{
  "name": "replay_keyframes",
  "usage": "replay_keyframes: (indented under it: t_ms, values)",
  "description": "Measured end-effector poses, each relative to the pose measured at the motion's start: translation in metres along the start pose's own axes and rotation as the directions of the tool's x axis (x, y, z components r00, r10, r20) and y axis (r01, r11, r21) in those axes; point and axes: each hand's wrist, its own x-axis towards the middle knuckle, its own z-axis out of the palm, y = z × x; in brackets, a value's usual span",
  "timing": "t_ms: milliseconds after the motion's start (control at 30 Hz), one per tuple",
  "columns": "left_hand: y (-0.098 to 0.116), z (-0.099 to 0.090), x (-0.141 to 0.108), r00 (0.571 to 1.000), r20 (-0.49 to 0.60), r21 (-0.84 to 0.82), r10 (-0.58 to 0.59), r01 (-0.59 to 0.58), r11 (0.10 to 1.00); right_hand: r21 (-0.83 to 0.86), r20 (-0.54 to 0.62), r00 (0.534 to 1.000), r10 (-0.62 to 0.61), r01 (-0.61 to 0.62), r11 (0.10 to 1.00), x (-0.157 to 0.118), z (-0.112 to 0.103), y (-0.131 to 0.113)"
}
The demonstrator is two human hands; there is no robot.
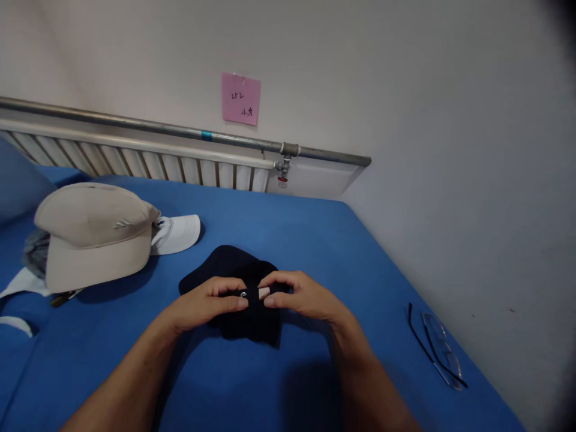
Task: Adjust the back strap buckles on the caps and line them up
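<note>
With the fingers (227, 284) of my left hand (198, 305) and right hand (311, 297) closed in pinches, I hold the dark strap (253, 295) of the navy baseball cap (227, 259) over the blue bed (306, 228). Light, level pinches should keep it untwisted.

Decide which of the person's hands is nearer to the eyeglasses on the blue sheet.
Right: the right hand holds the dark cap, to the left of the eyeglasses; the left hand holds the cap too, farther left.
</note>
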Motion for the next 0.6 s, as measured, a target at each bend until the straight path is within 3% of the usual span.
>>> replay_keyframes:
  t_ms: [167, 400, 600]
  values:
    - [-0.001, 0.001, 0.003, 1.0, 0.001, -0.02, -0.009, 0.009, 1.0, 0.005, -0.011, 1.0, -0.007, 0.007, 1.0, 0.002, 0.005, -0.002]
    - [-0.002, 0.0, 0.002, 1.0, -0.018, -0.043, 0.008, -0.009, 0.999, 0.135, 0.05, 0.999, 0.002, -0.009, 0.991, 0.005, 0.008, 0.001]
    - [-0.005, 0.001, 0.003, 0.999, -0.044, -0.035, -0.031, 0.029, 0.999, -0.062, -0.017, 1.0, -0.012, 0.011, 0.998, 0.003, 0.016, -0.006]
